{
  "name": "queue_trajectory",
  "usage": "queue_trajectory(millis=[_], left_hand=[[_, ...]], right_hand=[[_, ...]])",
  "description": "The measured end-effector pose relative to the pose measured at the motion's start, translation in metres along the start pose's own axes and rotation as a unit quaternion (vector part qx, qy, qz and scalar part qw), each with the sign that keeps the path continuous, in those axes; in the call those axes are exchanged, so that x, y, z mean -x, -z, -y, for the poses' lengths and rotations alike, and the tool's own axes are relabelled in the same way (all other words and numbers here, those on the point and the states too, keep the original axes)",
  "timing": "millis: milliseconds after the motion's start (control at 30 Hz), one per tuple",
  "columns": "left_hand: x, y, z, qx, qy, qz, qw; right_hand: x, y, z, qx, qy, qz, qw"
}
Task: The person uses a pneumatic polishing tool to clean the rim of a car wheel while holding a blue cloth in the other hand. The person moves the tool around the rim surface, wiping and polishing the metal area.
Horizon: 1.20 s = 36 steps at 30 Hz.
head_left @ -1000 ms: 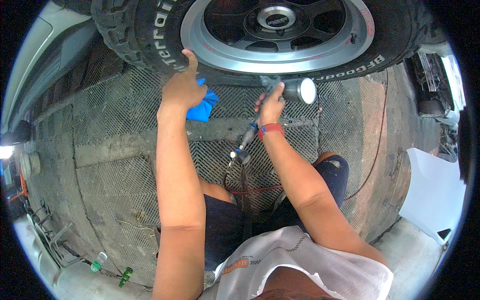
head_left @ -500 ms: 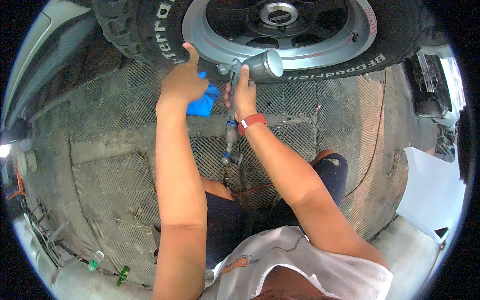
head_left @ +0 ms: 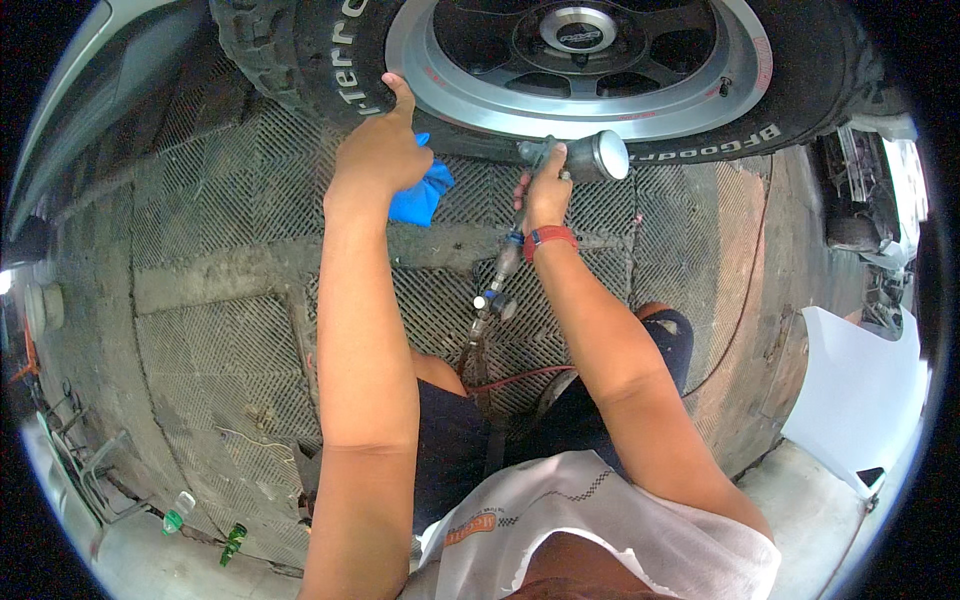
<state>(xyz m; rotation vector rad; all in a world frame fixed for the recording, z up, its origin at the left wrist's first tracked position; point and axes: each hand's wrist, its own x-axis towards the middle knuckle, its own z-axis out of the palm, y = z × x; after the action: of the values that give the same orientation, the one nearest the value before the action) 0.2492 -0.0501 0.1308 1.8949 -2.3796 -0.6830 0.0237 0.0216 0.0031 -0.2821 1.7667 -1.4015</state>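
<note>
A spray gun (head_left: 592,157) with a grey metal cup is gripped in my right hand (head_left: 546,197), just in front of the lower edge of the wheel. Its handle runs down to an air fitting with a small valve (head_left: 490,298). My left hand (head_left: 385,152) has one finger stretched up against the side of the black tire (head_left: 300,75), near the silver wheel rim (head_left: 450,95). The other fingers are curled around a blue cloth (head_left: 424,196), which hangs below the palm. Some of those fingers are hidden from above.
A thin red hose (head_left: 742,310) curves over the ribbed floor mats (head_left: 220,350) to my right. Beyond it leans a white panel (head_left: 855,385). Low on the left lie a green bottle (head_left: 232,545) and a clear one with green (head_left: 178,512), near a metal frame (head_left: 95,460).
My right hand has carried the spray gun to the right along the wheel's lower edge, its air fitting swinging too. My left hand stays by the tire with the cloth. The view has shifted slightly.
</note>
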Motion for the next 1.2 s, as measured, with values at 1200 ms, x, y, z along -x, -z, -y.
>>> queue_trajectory(millis=[1200], left_hand=[[-0.007,-0.004,0.005,0.014,-0.018,0.011,1.0]], right_hand=[[0.018,-0.024,0.0,-0.003,-0.015,0.071,0.997]])
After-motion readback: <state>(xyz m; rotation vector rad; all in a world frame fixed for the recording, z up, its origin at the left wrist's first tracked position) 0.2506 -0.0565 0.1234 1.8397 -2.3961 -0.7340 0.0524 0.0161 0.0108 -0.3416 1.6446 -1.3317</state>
